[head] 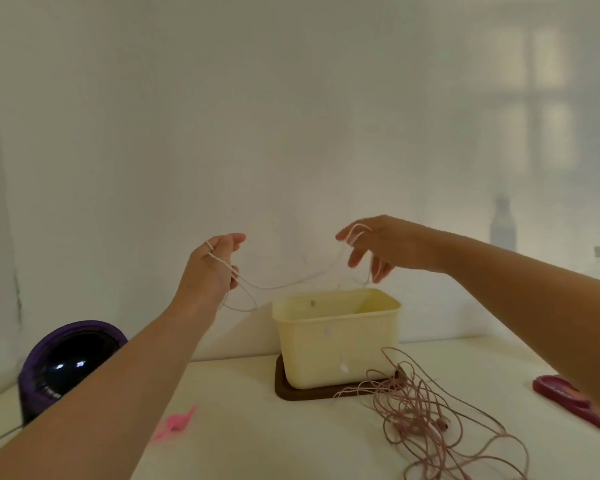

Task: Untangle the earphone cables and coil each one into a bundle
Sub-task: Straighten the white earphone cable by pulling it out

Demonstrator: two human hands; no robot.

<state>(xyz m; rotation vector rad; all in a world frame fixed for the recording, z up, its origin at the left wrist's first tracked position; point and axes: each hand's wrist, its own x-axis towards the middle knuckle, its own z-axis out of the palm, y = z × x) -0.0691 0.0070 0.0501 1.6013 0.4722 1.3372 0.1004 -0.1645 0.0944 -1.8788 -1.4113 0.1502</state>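
Observation:
A thin white earphone cable (278, 287) hangs in the air between my two raised hands, above a cream box. My left hand (212, 268) has the cable looped over its index finger and pinched in its curled fingers, with a loop dangling below. My right hand (371, 245) holds the other end wound over its fingers, strands dropping toward the box. White earbuds (343, 367) hang in front of the box wall. A tangled heap of pink earphone cables (426, 417) lies on the table at the front right.
The cream plastic box (336, 341) stands on a dark brown lid (284, 389) mid-table. A purple rounded device (66, 365) sits at the left. A pink clip (175, 424) lies near my left forearm, a dark red object (561, 393) at the right. A bottle (503, 226) stands at the wall.

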